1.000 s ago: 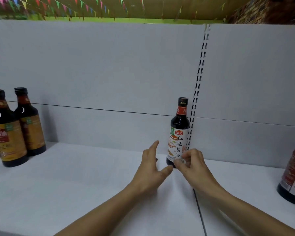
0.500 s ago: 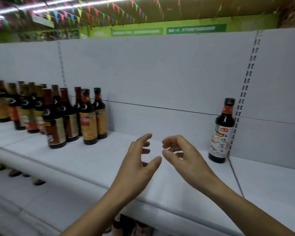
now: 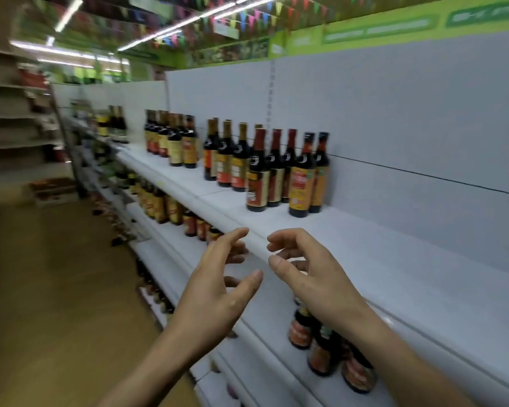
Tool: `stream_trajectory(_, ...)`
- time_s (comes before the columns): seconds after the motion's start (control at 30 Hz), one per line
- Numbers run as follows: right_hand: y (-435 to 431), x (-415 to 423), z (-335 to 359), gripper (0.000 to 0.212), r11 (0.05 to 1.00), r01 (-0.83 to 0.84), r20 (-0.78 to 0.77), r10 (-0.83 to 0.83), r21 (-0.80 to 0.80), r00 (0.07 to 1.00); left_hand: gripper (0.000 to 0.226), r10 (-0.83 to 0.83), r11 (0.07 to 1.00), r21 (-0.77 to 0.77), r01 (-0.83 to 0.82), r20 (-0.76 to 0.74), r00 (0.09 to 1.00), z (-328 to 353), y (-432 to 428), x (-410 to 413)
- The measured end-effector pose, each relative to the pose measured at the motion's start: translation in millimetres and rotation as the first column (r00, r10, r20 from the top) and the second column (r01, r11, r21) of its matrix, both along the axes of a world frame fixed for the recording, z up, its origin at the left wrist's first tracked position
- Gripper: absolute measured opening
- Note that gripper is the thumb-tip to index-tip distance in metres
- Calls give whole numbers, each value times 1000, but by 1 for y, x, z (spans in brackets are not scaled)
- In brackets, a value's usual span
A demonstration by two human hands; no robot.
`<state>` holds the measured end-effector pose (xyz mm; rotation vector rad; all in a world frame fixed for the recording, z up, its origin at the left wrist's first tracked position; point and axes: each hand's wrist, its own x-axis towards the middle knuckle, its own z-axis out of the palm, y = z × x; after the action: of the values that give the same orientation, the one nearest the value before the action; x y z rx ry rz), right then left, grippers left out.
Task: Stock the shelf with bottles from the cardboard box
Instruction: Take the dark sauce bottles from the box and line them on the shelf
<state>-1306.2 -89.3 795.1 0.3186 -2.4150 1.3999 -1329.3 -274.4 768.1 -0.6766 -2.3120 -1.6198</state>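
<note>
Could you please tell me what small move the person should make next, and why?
Probably turn to find the cardboard box and fetch another bottle: the left hand and right hand are open and empty at the edge of the shelf, bare shelf lies right of the dark bottles, and no box is in view.

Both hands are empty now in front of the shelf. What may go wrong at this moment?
1. Below the right hand, the forearm crosses in front of the lower-shelf bottles; lowering the arm carelessly might knock one over.
2. The dark sauce bottles on the upper shelf stand tightly packed; a nudge to one might topple its neighbours.
</note>
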Motion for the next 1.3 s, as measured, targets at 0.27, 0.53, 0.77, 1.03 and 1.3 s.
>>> stream_trajectory(0.27,-103,-39,-15,22,941,-338,27,338,-7,941,55,317,948,22,-318,23,948,-12,-91,18)
stream_trajectory(0.53,-182,-78,-50,25,779,-625,131,624,-40,770,58,619,783,-7,-622,100,779,-37,-146,34)
stream_trajectory(0.77,-228,-94,-101,25,622,-782,221,770,-48,599,60,799,591,-97,-801,205,565,-85,-164,61)
stream_trajectory(1.03,-249,-86,-171,26,544,-834,380,794,-97,474,61,825,523,-167,-836,345,447,-153,-169,83)
stream_trajectory(1.3,-254,-81,-237,27,587,-804,480,734,-94,480,60,782,575,-198,-794,417,463,-218,-175,81)
